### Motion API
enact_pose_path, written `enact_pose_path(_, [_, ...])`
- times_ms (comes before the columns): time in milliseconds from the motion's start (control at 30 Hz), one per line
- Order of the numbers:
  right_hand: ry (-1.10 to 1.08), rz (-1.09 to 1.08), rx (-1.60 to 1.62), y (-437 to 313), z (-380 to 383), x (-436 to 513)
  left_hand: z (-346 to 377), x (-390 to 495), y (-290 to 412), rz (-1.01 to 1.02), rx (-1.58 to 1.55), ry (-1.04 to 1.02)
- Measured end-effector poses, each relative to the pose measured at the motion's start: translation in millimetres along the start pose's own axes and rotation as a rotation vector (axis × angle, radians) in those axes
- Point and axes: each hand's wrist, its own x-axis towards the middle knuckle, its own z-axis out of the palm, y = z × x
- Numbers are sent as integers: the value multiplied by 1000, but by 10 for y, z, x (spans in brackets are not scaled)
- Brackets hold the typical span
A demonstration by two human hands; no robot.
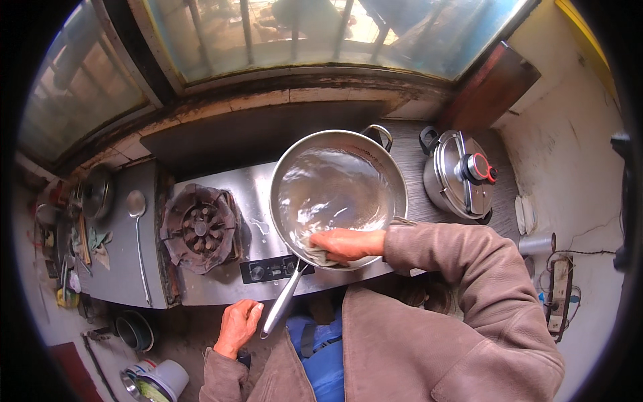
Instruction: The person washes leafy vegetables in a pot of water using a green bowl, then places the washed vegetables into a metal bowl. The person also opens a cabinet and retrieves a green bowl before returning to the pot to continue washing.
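A large metal wok holding rippling water stands on the right side of the stainless steel gas stove. My right hand reaches in over its near rim and grips a wet, pale cloth against the inner wall. Part of the cloth is hidden under the fingers. The wok's long metal handle points toward me, and a loop handle is at the far side. Just left of the long handle, my left hand hangs loosely curled at the stove's front, apart from the handle, with nothing visible in it.
Left of the wok is a bare cast-iron burner. A metal ladle lies on the grey counter. A pressure cooker stands to the right. Low at left are a pot and a white bucket; a power strip hangs on the right wall.
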Motion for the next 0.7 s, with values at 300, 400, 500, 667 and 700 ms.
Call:
enact_pose_path(300, [283,-92,-390,51,-252,890,-56,5,-121,-42,2,37])
enact_pose_path(400, [486,-117,-635,188,-388,1024,-66,8,-184,-72,4,63])
enact_pose_path(500, [609,-33,-916,413,-569,1126,-65,10,-277,-91,8,79])
enact_pose_path(667, [681,168,-1172,826,-916,999,-43,-22,-402,-129,6,87])
enact_pose_path(700, [658,222,-1206,893,-979,911,-34,-27,-412,-154,3,86])
